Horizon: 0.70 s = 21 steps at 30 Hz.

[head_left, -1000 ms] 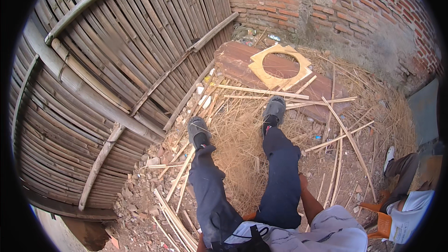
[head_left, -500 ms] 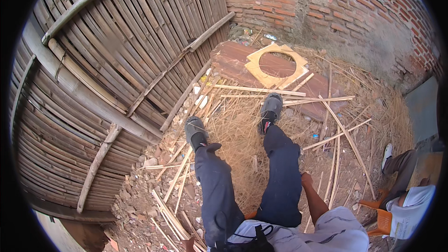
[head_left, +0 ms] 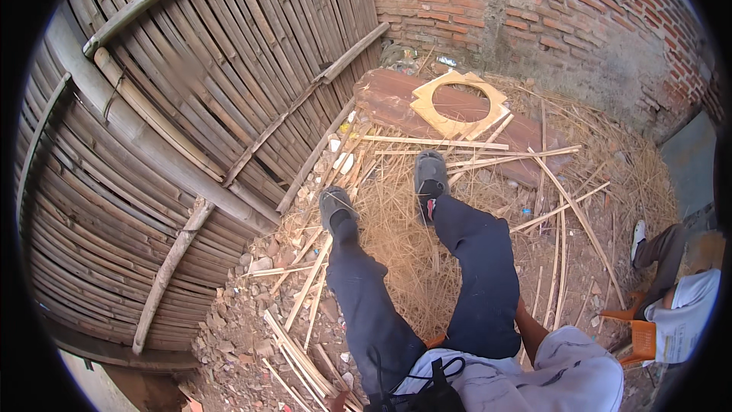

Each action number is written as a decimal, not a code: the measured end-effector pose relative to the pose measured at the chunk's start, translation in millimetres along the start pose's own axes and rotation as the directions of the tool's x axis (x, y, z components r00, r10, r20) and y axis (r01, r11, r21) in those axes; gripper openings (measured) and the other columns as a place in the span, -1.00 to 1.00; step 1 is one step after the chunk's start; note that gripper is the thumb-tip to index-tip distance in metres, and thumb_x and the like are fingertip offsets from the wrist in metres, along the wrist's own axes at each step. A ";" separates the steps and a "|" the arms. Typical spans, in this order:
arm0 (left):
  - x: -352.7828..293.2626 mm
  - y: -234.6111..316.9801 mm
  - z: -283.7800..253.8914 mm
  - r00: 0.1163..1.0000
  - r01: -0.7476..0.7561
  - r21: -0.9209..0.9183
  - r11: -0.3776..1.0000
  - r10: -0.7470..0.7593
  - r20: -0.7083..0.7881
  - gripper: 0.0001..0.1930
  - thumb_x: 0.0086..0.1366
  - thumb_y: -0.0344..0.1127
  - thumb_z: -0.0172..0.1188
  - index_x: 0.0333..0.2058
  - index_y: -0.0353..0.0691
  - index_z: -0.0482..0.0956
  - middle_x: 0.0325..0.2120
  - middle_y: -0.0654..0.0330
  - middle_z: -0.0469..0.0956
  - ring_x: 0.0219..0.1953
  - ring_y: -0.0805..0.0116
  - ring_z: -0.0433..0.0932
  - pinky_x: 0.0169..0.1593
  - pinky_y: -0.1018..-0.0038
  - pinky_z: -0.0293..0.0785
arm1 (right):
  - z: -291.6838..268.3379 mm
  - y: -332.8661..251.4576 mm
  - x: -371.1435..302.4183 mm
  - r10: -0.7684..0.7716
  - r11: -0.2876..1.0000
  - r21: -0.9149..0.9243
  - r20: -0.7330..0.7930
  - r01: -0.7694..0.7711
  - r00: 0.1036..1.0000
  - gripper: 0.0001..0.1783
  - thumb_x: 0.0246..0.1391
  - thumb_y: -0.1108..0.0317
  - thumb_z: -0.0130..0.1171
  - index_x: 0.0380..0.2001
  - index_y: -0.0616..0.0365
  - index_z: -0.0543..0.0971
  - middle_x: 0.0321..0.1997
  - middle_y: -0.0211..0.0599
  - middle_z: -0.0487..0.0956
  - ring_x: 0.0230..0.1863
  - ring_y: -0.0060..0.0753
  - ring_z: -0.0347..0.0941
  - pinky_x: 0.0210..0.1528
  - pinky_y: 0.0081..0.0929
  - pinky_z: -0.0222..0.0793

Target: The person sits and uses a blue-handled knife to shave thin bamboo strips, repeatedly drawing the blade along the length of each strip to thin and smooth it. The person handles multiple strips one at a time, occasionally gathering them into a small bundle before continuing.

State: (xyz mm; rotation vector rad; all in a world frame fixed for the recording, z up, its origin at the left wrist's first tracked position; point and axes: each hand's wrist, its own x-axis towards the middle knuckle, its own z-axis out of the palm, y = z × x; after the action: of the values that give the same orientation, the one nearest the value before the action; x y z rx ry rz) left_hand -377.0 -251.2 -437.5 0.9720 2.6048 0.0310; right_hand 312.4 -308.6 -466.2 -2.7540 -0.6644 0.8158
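Observation:
I am seated with my legs apart in dark trousers (head_left: pixel 480 282) and grey shoes. Beside my right thigh, the forearm comes down and my right hand (head_left: pixel 522 313) is mostly hidden behind the leg; its fingers do not show. Only a sliver of my left hand (head_left: pixel 340 401) appears at the lower edge. It is nearest to a bundle of thin pale bamboo strips (head_left: pixel 299 358) on the ground, and whether it touches them I cannot tell. Dry straw-like shavings (head_left: pixel 404 259) lie between my feet. A bit of orange seat (head_left: pixel 435 341) shows between my thighs.
Ahead, a pale board with a round hole (head_left: pixel 424 111) rests on a reddish-brown sheet (head_left: pixel 381 95). More strips (head_left: pixel 576 214) lie scattered. A bamboo wall (head_left: pixel 191 99) stands left, a brick wall (head_left: pixel 564 8) behind. At right another person (head_left: pixel 686 313) sits by an orange chair (head_left: pixel 644 339).
The view has shifted slightly, so the surroundings sit further right. My right knee has swung outward to the right. My right hand, seen beside the knee before, is now mostly behind the leg.

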 end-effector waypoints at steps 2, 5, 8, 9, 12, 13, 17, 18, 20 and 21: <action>-3.7 -11.2 6.8 1.000 0.026 0.028 0.999 -0.025 -0.012 -0.19 -0.04 0.09 0.53 0.03 -0.48 0.58 0.02 -0.27 0.64 0.10 -0.21 0.66 0.18 0.02 0.59 | 6.4 0.1 -2.9 -0.022 1.000 0.023 0.006 0.022 1.000 -0.43 0.21 -0.12 0.25 0.04 0.13 0.71 0.06 0.16 0.73 0.15 0.19 0.68 0.17 0.06 0.58; -13.9 -25.6 13.1 0.997 0.078 0.044 0.996 -0.076 -0.031 -0.20 -0.04 0.09 0.53 0.03 -0.48 0.58 0.01 -0.26 0.65 0.09 -0.21 0.66 0.17 0.03 0.59 | 15.2 -9.1 2.0 -0.147 0.984 0.108 0.054 0.140 0.988 -0.44 0.22 -0.10 0.23 0.05 0.12 0.70 0.04 0.16 0.73 0.13 0.21 0.68 0.16 0.07 0.58; 3.6 13.9 17.5 0.999 -0.025 0.055 0.998 0.026 -0.026 -0.20 -0.04 0.09 0.53 0.03 -0.48 0.58 -0.01 -0.25 0.65 0.08 -0.20 0.67 0.17 0.03 0.59 | 11.3 25.5 1.5 -0.225 0.903 0.374 -0.005 0.210 0.974 -0.45 0.23 -0.08 0.21 0.06 0.11 0.70 0.01 0.17 0.74 0.11 0.23 0.69 0.15 0.09 0.58; 0.3 9.0 14.5 0.999 -0.006 0.054 0.999 0.008 -0.034 -0.20 -0.04 0.09 0.53 0.02 -0.48 0.58 -0.01 -0.25 0.65 0.08 -0.20 0.67 0.16 0.03 0.59 | 12.1 18.4 5.2 -0.273 0.881 0.403 0.006 0.248 0.962 -0.46 0.24 -0.08 0.21 0.06 0.11 0.70 0.00 0.17 0.74 0.10 0.23 0.69 0.15 0.09 0.58; 6.6 7.8 17.5 0.999 -0.017 0.076 0.997 0.020 -0.042 -0.20 -0.04 0.09 0.53 0.02 -0.47 0.59 -0.02 -0.24 0.66 0.07 -0.19 0.67 0.16 0.03 0.60 | 3.0 -6.0 -1.9 -0.261 0.952 0.180 0.061 0.247 0.963 -0.49 0.23 -0.06 0.21 0.05 0.09 0.71 -0.01 0.14 0.75 0.07 0.24 0.69 0.13 0.10 0.58; 8.3 13.3 21.2 0.999 -0.032 0.077 0.996 0.035 -0.038 -0.20 -0.04 0.09 0.53 0.02 -0.47 0.59 -0.03 -0.23 0.66 0.07 -0.19 0.67 0.16 0.04 0.60 | -3.4 -10.2 -3.8 -0.201 0.979 0.039 0.080 0.198 0.976 -0.49 0.23 -0.05 0.21 0.03 0.08 0.72 0.00 0.11 0.75 0.07 0.23 0.69 0.13 0.09 0.58; -1.4 -19.9 30.1 0.997 0.055 0.081 0.995 -0.051 -0.053 -0.21 -0.04 0.09 0.53 0.02 -0.47 0.59 -0.04 -0.22 0.66 0.05 -0.17 0.68 0.15 0.04 0.60 | -12.0 -50.4 -12.8 -0.191 0.955 -0.197 0.165 0.222 0.968 -0.48 0.16 -0.09 0.28 -0.02 0.06 0.76 0.02 0.06 0.76 0.10 0.20 0.69 0.13 0.05 0.60; -0.2 -15.5 23.9 0.997 0.052 0.080 0.995 -0.047 -0.061 -0.21 -0.04 0.09 0.53 0.01 -0.47 0.59 -0.05 -0.21 0.67 0.05 -0.17 0.68 0.15 0.04 0.60 | -16.1 -53.9 -21.1 -0.172 0.956 -0.205 0.189 0.210 0.967 -0.47 0.13 -0.11 0.29 -0.02 0.05 0.77 0.02 0.06 0.76 0.11 0.19 0.68 0.13 0.05 0.60; 1.8 -8.8 23.2 0.998 0.030 0.085 0.996 -0.025 -0.064 -0.21 -0.04 0.09 0.53 0.01 -0.47 0.59 -0.05 -0.21 0.67 0.04 -0.17 0.69 0.14 0.04 0.61 | -27.8 -50.0 -31.5 -0.118 0.959 -0.227 0.221 0.169 0.968 -0.44 0.08 -0.14 0.33 -0.03 0.03 0.77 0.03 0.05 0.76 0.13 0.18 0.68 0.15 0.04 0.60; 6.1 -6.2 26.9 0.998 0.016 0.092 0.996 -0.011 -0.059 -0.21 -0.04 0.09 0.53 0.01 -0.47 0.59 -0.06 -0.20 0.67 0.04 -0.16 0.69 0.14 0.05 0.61 | -30.8 -46.7 -33.0 -0.098 0.965 -0.220 0.206 0.144 0.974 -0.43 0.06 -0.16 0.33 -0.03 0.04 0.77 0.03 0.06 0.75 0.13 0.18 0.68 0.15 0.04 0.60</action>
State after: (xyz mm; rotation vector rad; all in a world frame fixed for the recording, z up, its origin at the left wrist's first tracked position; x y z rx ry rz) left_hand -376.1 -254.9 -465.5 0.9992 2.6870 -0.0659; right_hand 287.8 -284.7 -411.0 -2.8239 -1.0177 1.0476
